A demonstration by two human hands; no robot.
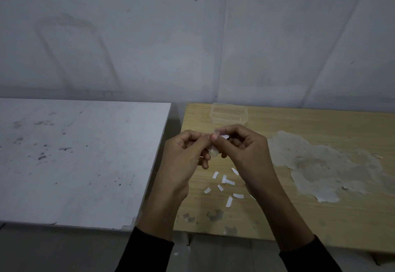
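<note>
My left hand [186, 156] and my right hand [241, 145] meet above the wooden table [320, 207]. Between their fingertips they pinch a small clear piece [213, 151] with a white strip [224, 136] at its top. Both hands have curled fingers. Below the hands, several small white paper strips [226, 183] lie scattered on the wood. How the piece is shaped is hard to tell.
A clear plastic container [229, 113] stands at the back of the wooden table, just beyond my hands. The wood's veneer is peeled in a large patch [320, 165] on the right. A white table [74, 160] adjoins on the left. A grey wall is behind.
</note>
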